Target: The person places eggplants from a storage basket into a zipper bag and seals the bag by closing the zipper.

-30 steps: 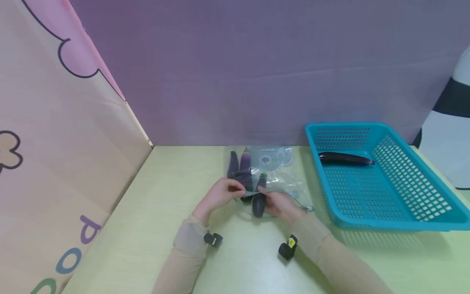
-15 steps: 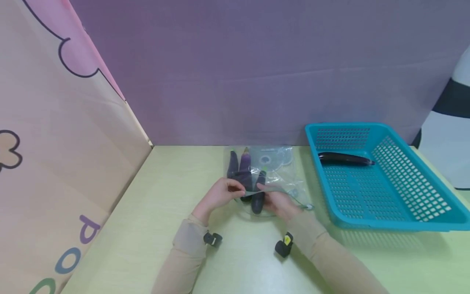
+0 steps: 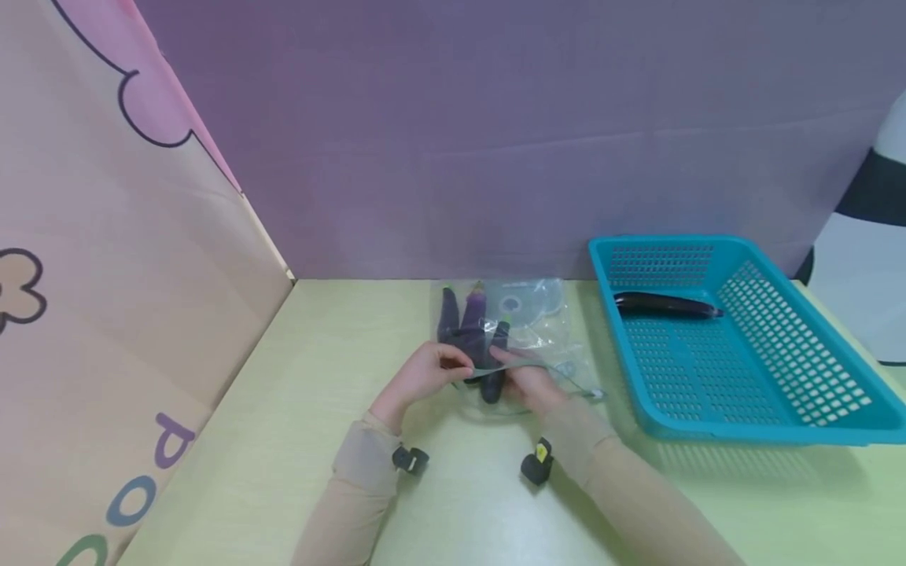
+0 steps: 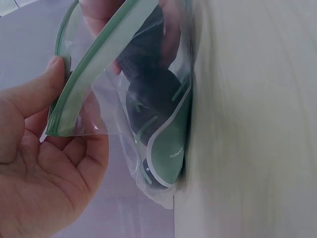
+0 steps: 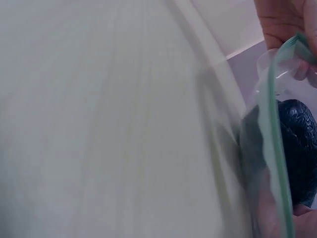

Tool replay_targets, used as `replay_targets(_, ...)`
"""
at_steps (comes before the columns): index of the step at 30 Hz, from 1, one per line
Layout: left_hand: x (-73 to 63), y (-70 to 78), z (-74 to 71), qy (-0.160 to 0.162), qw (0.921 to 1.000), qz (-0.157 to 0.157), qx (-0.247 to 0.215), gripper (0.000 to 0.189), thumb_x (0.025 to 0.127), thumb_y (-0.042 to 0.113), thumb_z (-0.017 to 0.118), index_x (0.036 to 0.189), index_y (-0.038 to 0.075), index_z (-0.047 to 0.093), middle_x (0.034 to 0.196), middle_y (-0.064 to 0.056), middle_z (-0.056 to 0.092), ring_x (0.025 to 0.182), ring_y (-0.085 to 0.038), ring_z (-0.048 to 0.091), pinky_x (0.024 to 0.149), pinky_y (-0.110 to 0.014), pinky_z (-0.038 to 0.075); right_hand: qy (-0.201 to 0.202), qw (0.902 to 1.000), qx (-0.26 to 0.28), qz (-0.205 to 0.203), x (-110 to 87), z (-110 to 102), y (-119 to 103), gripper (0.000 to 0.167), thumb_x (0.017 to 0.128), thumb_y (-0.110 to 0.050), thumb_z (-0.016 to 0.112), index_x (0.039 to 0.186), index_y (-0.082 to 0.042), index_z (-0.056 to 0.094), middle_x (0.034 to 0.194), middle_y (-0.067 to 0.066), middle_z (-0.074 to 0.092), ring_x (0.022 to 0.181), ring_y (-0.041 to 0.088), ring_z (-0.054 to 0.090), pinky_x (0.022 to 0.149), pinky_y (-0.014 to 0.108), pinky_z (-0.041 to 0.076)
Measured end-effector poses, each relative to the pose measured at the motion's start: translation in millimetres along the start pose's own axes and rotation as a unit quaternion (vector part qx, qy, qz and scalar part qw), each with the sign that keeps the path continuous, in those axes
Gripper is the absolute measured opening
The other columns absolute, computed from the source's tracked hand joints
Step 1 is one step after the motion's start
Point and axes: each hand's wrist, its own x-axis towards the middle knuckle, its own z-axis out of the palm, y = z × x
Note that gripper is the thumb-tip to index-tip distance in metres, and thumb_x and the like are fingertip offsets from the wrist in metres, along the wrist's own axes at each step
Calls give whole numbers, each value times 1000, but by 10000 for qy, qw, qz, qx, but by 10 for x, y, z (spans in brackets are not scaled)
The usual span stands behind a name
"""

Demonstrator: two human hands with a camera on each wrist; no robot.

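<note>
at your far left a pale wall point(image 3: 177, 259) carries a flower outline and coloured letters, and meets the purple backdrop point(image 3: 495, 141) behind the table point(image 3: 304, 409). your left hand point(image 3: 423, 372) has thumb and fingers nearly closed, pinching the green zip edge of the clear bag point(image 3: 531, 310); the left wrist view shows the thumb pressed on that strip. a black camera point(image 3: 410, 461) sits at that wrist. the bag lies on the table in front of you, its mouth facing you and parted. inside, toward its left, are a slim eggplant point(image 3: 449, 316) and, just beside it, a purple eggplant point(image 3: 473, 313), both with stem ends away from you; their lower parts run into dark shapes you can't well separate. right of them, a dark eggplant point(image 3: 491, 387) lies in the mouth, green tip farther in, blunt end toward you. your right hand point(image 3: 532, 381) is curled round it. farther right stands a blue basket point(image 3: 708, 431), holding a long eggplant point(image 3: 665, 306) on its side, well apart from the bag.
</note>
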Motion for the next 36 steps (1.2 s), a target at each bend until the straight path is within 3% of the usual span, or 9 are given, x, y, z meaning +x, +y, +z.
replay_targets(4, 12, -6, 9, 12, 10000, 8, 25, 11, 85, 7, 67, 93, 0, 71, 89, -12, 70, 76, -8, 60, 71, -20, 51, 387, 9985, -178, -329, 58, 64, 13, 39, 95, -8, 52, 125, 16, 47, 115, 22, 64, 85, 9, 63, 94, 32, 50)
replay_targets(7, 16, -12, 7, 8, 10000, 55, 36, 11, 85, 7, 67, 93, -1, 71, 89, -13, 70, 76, -7, 60, 71, -19, 51, 749, 9948, -586, -366, 100, 112, 6, 38, 93, -10, 56, 122, 14, 51, 122, 27, 58, 96, 21, 64, 100, 37, 46)
replay_targets(10, 23, -20, 7, -19, 9999, 125, 43, 11, 85, 6, 67, 93, -2, 70, 89, -13, 70, 75, -6, 59, 71, -19, 51, 839, 9940, -661, -227, 125, 140, -17, 41, 93, -11, 57, 125, 13, 50, 126, 30, 54, 111, 35, 58, 102, 39, 44)
replay_targets(15, 17, -8, -1, -88, 9998, 185, 38, 12, 85, 5, 67, 93, -3, 70, 89, -14, 71, 75, -6, 60, 71, -18, 51, 1155, 9901, -721, -333, 135, 190, -50, 42, 90, -11, 60, 123, 14, 51, 124, 32, 55, 105, 36, 60, 97, 39, 48)
replay_targets(22, -7, 20, -21, -168, 9996, 186, -116, 12, 86, 4, 66, 94, -4, 70, 91, -16, 70, 77, -8, 61, 71, -19, 52, 1568, 9671, -1945, -487, 107, 221, -90, 48, 89, -20, 61, 124, 12, 52, 125, 31, 55, 117, 42, 53, 103, 45, 42)
replay_targets(29, -3, 11, -20, -222, 9995, 222, -86, 12, 85, 3, 66, 94, -4, 70, 91, -16, 70, 77, -11, 63, 71, -19, 53, 1819, 9325, -3062, -597, 145, 222, -83, 46, 91, -26, 59, 119, 10, 56, 120, 29, 59, 113, 41, 56, 101, 45, 43)
replay_targets(36, -2, 17, -20, -207, 9996, 181, -104, 11, 85, 3, 66, 93, -4, 70, 92, -17, 70, 77, -10, 63, 71, -19, 53, 1723, 9227, -3409, -516, 159, 236, -100, 45, 91, -27, 59, 120, 8, 57, 121, 27, 60, 112, 39, 57, 101, 44, 44)
